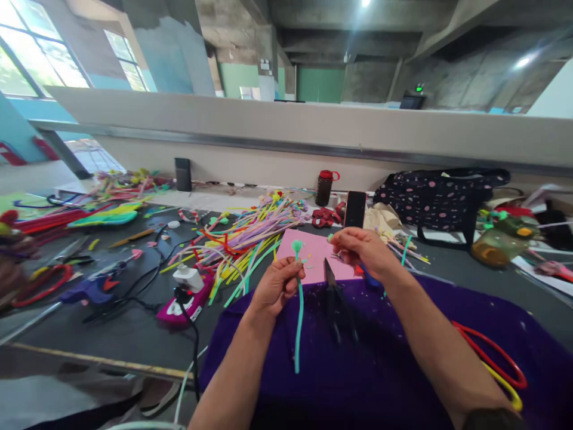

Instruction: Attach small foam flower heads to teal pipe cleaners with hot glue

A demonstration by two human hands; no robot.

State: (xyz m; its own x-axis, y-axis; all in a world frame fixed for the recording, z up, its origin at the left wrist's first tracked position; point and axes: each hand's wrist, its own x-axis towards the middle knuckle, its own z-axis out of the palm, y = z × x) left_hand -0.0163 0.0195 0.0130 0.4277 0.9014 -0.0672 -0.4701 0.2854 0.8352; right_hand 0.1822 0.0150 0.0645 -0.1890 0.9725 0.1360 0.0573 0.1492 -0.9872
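Observation:
My left hand [278,283] is closed on a mint-green pipe cleaner [299,328], whose stem hangs down below the fingers. A small fluffy tuft [296,246] of the same green tops it, just above the fingertips. To the right, my right hand [362,251] is raised with thumb and fingers pinched on a small green piece [330,237]; its exact kind is too small to tell. Between the hands lies a dark pointed tool [330,280], like pliers or scissors. Beneath them is a pink sheet [308,242] with tiny scraps on it.
A large bundle of coloured pipe cleaners [259,230] lies behind my left hand. A pink power strip [188,304] with plugs and a blue glue gun [94,286] are at left. Further back stand a phone [354,209], a red-lidded bottle [324,188] and a dark patterned bag [434,200]. Purple cloth [380,370] covers the front.

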